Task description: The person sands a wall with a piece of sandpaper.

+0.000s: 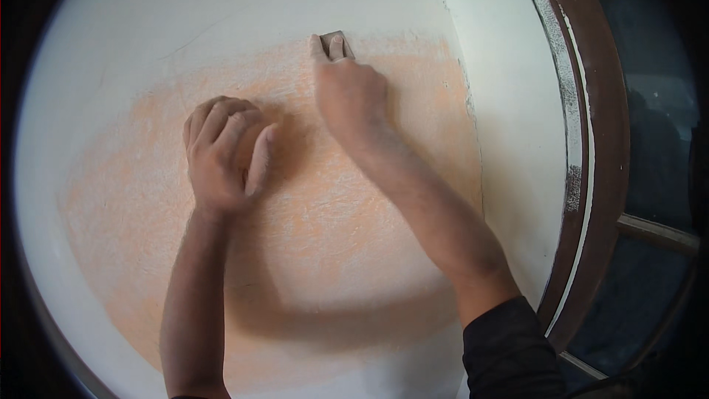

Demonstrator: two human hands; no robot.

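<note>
Against the wall (303, 244), on a rough patch of pale orange over white, my left hand (227, 148) rests with fingers loosely bent and thumb apart, holding nothing that I can see. Higher up and to the right, my right hand (351, 92) grips a small flat grey-brown block (334, 40), pressed to the wall near the upper edge of the orange patch. Two of its fingers lie over the block. Both forearms cast shadows on the wall.
A cracked corner runs down to the right of the patch, beside a white wall strip (517, 162). At the far right stands a brown wooden frame (602, 103) with dark glass panes (657, 162) and scuffed paint along its edge.
</note>
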